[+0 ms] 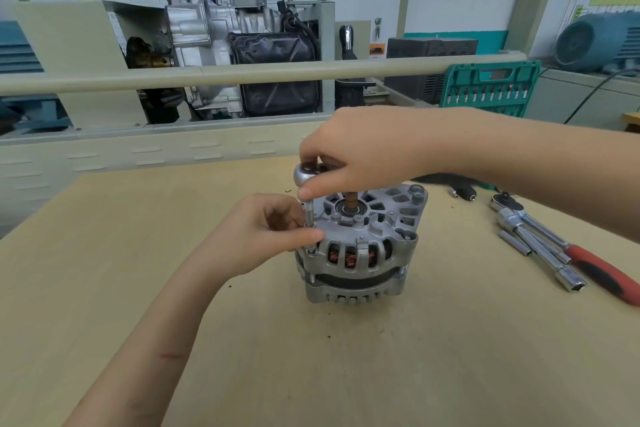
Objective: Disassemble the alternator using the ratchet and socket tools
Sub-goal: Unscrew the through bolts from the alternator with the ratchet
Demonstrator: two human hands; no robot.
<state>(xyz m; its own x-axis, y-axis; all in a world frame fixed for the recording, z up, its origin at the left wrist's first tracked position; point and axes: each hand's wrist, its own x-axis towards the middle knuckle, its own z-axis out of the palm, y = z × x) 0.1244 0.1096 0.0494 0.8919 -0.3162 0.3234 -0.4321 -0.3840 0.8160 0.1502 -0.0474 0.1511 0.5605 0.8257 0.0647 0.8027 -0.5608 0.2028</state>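
A silver alternator [360, 246] stands upright in the middle of the wooden bench [173, 253], its shaft pointing up and copper windings showing through the slots. A ratchet head [306, 173] sits over a slim socket [308, 215] that stands upright on a bolt at the alternator's left edge. My right hand [360, 156] grips the ratchet head from above, thumb below it. My left hand [266, 229] pinches the socket between thumb and fingers beside the housing. The ratchet's handle is hidden behind my right hand.
To the right on the bench lie a red-handled ratchet [595, 267] and several loose sockets and extensions [540, 250]. A green tool case [488, 87] stands open at the back right. A cutaway gearbox display [239, 48] and a rail [242, 74] sit behind the bench.
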